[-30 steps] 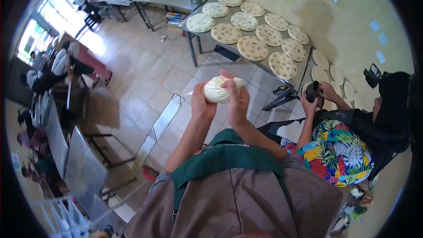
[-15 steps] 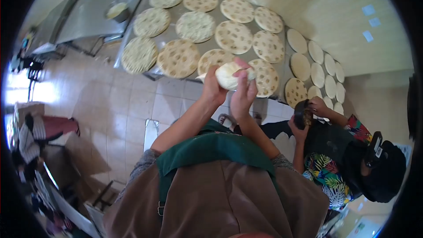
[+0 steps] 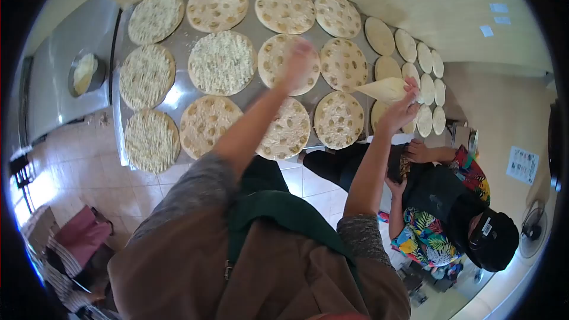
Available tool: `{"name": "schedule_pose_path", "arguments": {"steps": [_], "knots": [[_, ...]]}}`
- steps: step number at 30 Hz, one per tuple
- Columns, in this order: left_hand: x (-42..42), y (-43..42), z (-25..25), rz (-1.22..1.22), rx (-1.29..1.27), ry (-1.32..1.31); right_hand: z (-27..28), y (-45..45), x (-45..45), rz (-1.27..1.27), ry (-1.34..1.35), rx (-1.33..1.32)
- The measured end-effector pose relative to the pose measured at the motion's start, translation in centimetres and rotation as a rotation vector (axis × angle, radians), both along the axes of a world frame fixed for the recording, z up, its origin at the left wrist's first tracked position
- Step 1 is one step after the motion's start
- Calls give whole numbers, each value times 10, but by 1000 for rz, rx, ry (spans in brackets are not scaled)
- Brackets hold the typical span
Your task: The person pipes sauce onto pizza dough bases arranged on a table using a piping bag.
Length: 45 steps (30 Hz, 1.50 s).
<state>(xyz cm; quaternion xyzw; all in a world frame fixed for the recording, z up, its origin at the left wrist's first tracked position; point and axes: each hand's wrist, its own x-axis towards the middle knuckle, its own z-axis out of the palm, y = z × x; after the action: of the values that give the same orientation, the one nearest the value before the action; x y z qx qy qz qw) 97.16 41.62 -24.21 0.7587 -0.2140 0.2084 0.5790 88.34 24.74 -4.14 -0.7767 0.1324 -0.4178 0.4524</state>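
A full, cream-coloured piping bag [image 3: 382,89] is in my right hand [image 3: 402,106], with its narrow tip pointing left towards the pizzas. My left hand [image 3: 298,65] is stretched over a pizza with round brownish pieces [image 3: 272,77]; motion smears its fingers, so I cannot tell whether it holds anything. Just left of it is a pizza under a thick whitish layer [image 3: 222,62]. Another pizza dotted with round pieces [image 3: 344,63] lies between my two hands. Nearest below the bag's tip is one more dotted pizza [image 3: 338,120].
The pizzas lie in rows on a metal table [image 3: 184,77]. Plain dough rounds [image 3: 379,36] continue at the right. A metal bowl [image 3: 86,74] with pale contents stands on the left counter [image 3: 59,101]. Close on my right, a co-worker in a black cap [image 3: 494,243] holds a dark container [image 3: 396,163].
My hands were together around the piping bag; now they are apart. The right hand has carried the bag rightwards, and the left hand has reached forward over a pizza. My view has shifted.
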Motion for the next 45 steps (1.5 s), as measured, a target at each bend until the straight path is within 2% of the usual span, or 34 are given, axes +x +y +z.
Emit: {"name": "schedule_pose_path", "arguments": {"steps": [1, 2, 3, 5, 7, 8, 9, 10, 11, 13, 15, 16, 19, 20, 24, 28, 31, 32, 33, 38, 41, 45], "knots": [[8, 53, 22, 410, 71, 100, -5, 1, -2, 14, -2, 61], [16, 106, 46, 721, 83, 252, -10, 2, -4, 35, -5, 121], [27, 132, 61, 832, -572, 495, -15, 5, -3, 64, -11, 181], [28, 148, 55, 834, -599, 232, -12, 26, -7, 66, -26, 321], [-26, 133, 47, 390, -332, 570, -13, 44, -4, 113, -44, 467], [-58, 112, 33, 46, -520, 961, -8, 56, -5, 141, -23, 415], [-95, 83, 60, -50, -762, 1259, -9, 69, -8, 160, -26, 445], [-117, 67, 92, -219, -780, 1538, -11, 82, -8, 184, -32, 472], [-136, 45, 54, -614, -1227, 1863, -11, 95, -7, 215, -37, 496], [-119, 36, 134, -427, -1491, 1979, -6, 121, -13, 295, 29, 471], [-104, 26, 120, -379, -1781, 1591, -10, 144, -19, 371, 68, 438], [-102, 32, 111, -334, -1903, 1380, -15, 152, -24, 406, 106, 327], [-107, 72, 108, -106, -2005, 1367, -26, 176, -41, 621, 139, 162], [-111, 88, 105, -76, -2114, 1393, -26, 190, -42, 686, 122, 219], [-137, 154, 108, 100, -2036, 1374, -46, 213, -58, 978, 262, -38], [-167, 201, 96, 98, -2160, 1251, -63, 256, -61, 1172, 312, 40], [-180, 219, 68, 195, -2188, 1208, -74, 285, -60, 1240, 299, 33], [-182, 224, 58, 159, -2292, 1142, -76, 292, -59, 1263, 304, 3], [-187, 226, 51, 197, -2249, 1178, -79, 299, -60, 1274, 334, 9], [-213, 239, 69, 327, -2149, 1273, -84, 312, -76, 1345, 440, -34], [-232, 236, 50, 242, -2158, 1256, -85, 319, -80, 1357, 432, -67], [-198, 235, 18, 42, -2109, 1155, -86, 336, -56, 1258, 397, -112]]}}
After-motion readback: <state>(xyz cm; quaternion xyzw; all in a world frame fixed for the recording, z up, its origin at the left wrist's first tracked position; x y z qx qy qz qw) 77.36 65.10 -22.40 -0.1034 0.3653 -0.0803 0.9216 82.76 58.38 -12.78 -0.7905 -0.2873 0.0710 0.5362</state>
